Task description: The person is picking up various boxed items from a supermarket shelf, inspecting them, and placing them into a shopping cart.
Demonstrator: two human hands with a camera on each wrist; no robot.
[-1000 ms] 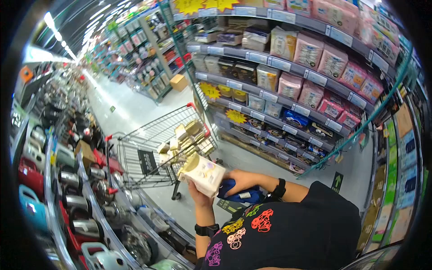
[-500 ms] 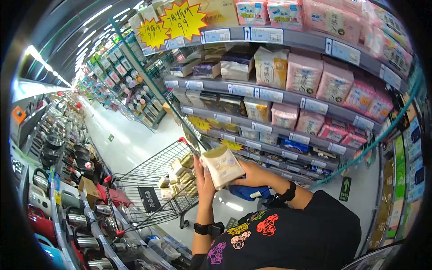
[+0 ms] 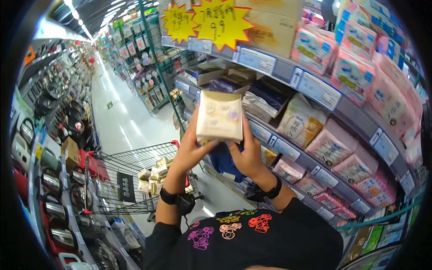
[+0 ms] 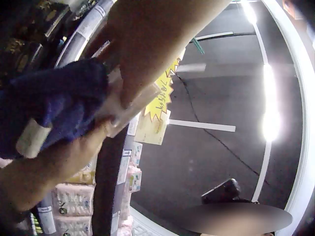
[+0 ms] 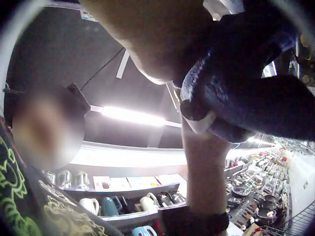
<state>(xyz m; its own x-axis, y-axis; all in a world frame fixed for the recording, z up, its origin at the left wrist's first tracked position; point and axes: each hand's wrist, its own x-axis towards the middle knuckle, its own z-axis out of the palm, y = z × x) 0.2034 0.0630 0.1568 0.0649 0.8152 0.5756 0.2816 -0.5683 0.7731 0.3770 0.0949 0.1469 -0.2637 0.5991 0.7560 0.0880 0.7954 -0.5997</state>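
Note:
A cream tissue pack (image 3: 219, 118) with a gold top is held up in front of the shelves, its printed face toward the head view. The left hand (image 3: 189, 146) grips its left side, thumb at the bottom edge. At its right side the right hand (image 3: 248, 155) grips it, with a dark blue cloth (image 3: 221, 163) hanging below between the hands. In the left wrist view the blue cloth (image 4: 54, 103) lies by the pack (image 4: 129, 105); in the right wrist view the cloth (image 5: 246, 88) covers much of the fingers.
A shopping cart (image 3: 135, 180) with several cream and gold packs (image 3: 155, 175) stands at lower left. Shelves (image 3: 310, 85) of tissue and pink packs rise at the right under yellow price signs (image 3: 222, 20). Kettles (image 3: 60, 236) line the left shelf, beside an aisle floor (image 3: 112, 123).
The pack has been raised and turned more upright, with both hands now at its sides. The head view has moved closer to the shelves, and the cart sits farther left and lower.

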